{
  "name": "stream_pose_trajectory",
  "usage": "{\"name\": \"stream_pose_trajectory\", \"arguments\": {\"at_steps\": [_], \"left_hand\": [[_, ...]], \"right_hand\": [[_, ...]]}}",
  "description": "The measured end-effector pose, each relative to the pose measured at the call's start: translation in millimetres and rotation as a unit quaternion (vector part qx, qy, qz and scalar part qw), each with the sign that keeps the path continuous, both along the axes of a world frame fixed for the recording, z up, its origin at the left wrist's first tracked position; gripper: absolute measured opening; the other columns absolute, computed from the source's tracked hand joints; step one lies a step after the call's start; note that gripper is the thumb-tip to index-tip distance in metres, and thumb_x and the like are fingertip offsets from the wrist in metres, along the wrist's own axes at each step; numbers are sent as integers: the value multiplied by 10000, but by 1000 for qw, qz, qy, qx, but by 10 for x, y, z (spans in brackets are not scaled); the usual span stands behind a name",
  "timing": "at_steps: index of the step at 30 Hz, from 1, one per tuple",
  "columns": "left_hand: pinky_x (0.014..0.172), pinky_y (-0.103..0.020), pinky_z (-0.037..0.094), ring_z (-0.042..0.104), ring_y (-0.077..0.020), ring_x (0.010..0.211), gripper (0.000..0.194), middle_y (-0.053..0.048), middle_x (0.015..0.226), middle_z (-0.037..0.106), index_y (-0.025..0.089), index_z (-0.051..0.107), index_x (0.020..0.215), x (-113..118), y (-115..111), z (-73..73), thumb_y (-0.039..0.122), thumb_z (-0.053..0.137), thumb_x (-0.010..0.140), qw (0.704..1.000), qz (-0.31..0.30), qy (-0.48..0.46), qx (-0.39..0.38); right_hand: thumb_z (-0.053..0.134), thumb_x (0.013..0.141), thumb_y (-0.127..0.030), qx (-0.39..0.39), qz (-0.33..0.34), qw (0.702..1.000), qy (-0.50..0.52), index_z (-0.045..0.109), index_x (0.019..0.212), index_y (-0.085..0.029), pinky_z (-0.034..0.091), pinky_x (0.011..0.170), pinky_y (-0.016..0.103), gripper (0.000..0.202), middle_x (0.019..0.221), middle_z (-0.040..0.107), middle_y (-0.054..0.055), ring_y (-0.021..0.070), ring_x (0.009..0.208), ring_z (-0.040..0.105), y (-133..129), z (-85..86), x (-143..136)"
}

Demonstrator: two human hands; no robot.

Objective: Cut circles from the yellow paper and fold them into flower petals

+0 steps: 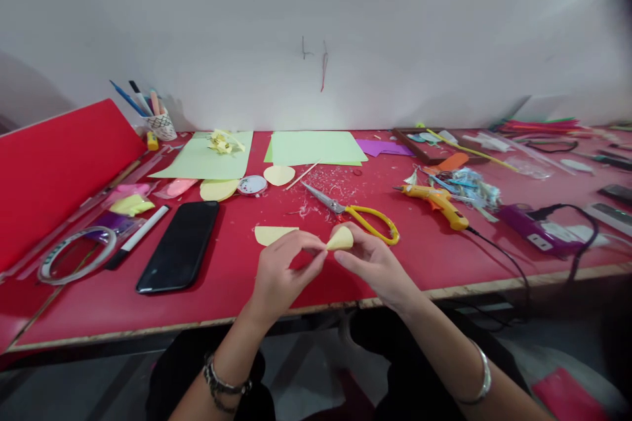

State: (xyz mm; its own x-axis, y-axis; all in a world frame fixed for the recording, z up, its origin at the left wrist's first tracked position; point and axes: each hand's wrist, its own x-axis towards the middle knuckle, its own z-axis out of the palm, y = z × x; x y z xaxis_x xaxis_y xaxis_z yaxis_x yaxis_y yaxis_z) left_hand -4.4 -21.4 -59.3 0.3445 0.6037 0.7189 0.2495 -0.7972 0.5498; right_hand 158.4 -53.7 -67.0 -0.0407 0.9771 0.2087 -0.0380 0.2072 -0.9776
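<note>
Between my two hands, just above the table's front part, is a small cone of pale yellow paper (342, 238). My left hand (289, 266) pinches its pointed tip between thumb and finger. The wider rolled end rests in the fingers of my right hand (372, 263), thumb in front. On the table behind my left hand lies a pale yellow half-circle of paper (271, 234), partly covered by that hand. Yellow-handled scissors (365, 217) lie just beyond my right hand, blades slightly apart and pointing away to the left.
A black phone (180, 247), a marker (141, 237) and a tape roll (79, 255) lie left. Paper circles (220, 190) and green sheets (313, 148) are farther back. To the right are a yellow glue gun (434, 202) with its cord and a purple power socket (540, 230).
</note>
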Motion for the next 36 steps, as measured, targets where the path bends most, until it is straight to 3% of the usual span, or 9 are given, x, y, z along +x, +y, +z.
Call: {"name": "stream_pose_trajectory", "arguments": {"at_steps": [7,13,24,30,36], "left_hand": [[608,-219,505,632,-124,674,73,-13,705,665,181,592,732,-18,24,10,144,581,795,999,7,-5,-46],[606,-212,499,629,-121,670,83,-6,701,659,180,591,723,-38,38,-15,130,583,788,999,10,-8,-48],[618,-210,482,612,-118,682,94,-8,711,640,179,568,723,-53,34,-51,128,567,802,998,5,-40,-58],[672,-201,461,591,-107,712,125,4,701,609,179,543,717,-121,23,-74,119,540,827,996,7,-40,-73],[675,-193,451,579,-101,714,131,9,703,597,183,535,727,-132,8,-62,99,530,828,997,4,-42,-68]], "right_hand": [[608,816,-331,53,-12,997,-47,638,858,-213,464,855,305,129,965,527,60,200,954,542,-11,2,32],[624,803,-343,58,-33,998,-2,625,865,-230,495,838,313,129,1019,536,69,200,983,560,17,-68,46],[656,782,-292,64,-74,995,-34,647,779,-225,506,797,301,68,961,594,68,204,933,588,50,-83,52],[664,772,-283,84,-52,993,-60,655,726,-213,531,717,281,84,861,623,59,196,827,610,81,-22,67],[627,784,-170,108,-44,990,-76,632,755,-222,516,690,256,60,837,599,39,173,789,593,84,-1,59]]}}
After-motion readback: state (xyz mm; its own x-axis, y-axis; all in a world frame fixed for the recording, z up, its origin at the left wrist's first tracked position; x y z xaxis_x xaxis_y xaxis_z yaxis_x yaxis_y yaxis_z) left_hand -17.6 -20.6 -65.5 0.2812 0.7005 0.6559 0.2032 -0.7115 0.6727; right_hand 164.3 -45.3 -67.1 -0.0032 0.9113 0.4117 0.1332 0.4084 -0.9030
